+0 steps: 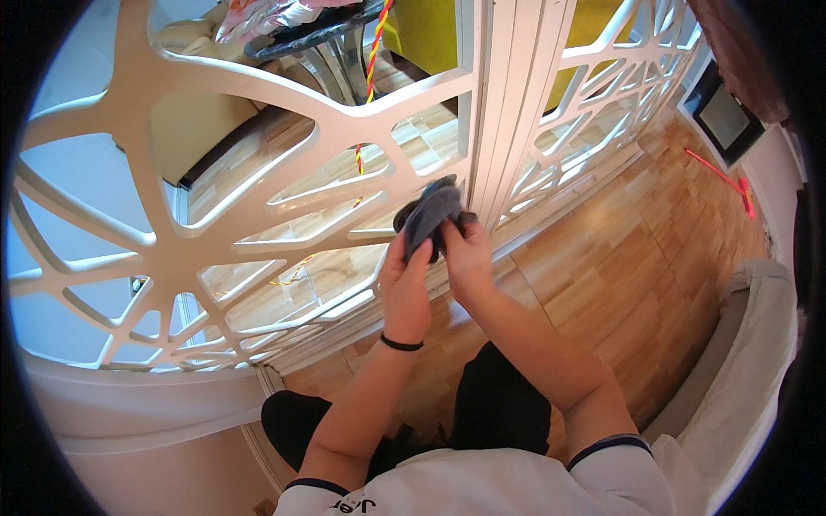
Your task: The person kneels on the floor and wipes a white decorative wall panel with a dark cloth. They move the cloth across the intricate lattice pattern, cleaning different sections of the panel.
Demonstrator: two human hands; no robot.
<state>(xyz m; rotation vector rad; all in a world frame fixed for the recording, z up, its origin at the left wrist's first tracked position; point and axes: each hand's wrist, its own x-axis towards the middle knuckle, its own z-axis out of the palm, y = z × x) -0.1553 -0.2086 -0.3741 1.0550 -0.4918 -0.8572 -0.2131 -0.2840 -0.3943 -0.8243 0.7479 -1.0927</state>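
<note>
A dark grey cloth (431, 209), bunched and folded, is held up between both hands near the middle of the view. My left hand (408, 277) grips its lower left part, thumb on top, and wears a thin black band at the wrist. Fingers of my right hand (466, 255) pinch the cloth's right side. Just behind the cloth stands a white openwork lattice panel (155, 258); whether the cloth touches it I cannot tell.
A white post (513, 97) divides two lattice panels. Beyond them are a twisted red-yellow cord (374, 55), a dark-topped table (316, 35) and a beige seat (193, 129). A red long-handled tool (716, 171) lies on the wood-look floor (619, 271). A light sofa (742, 361) stands at right.
</note>
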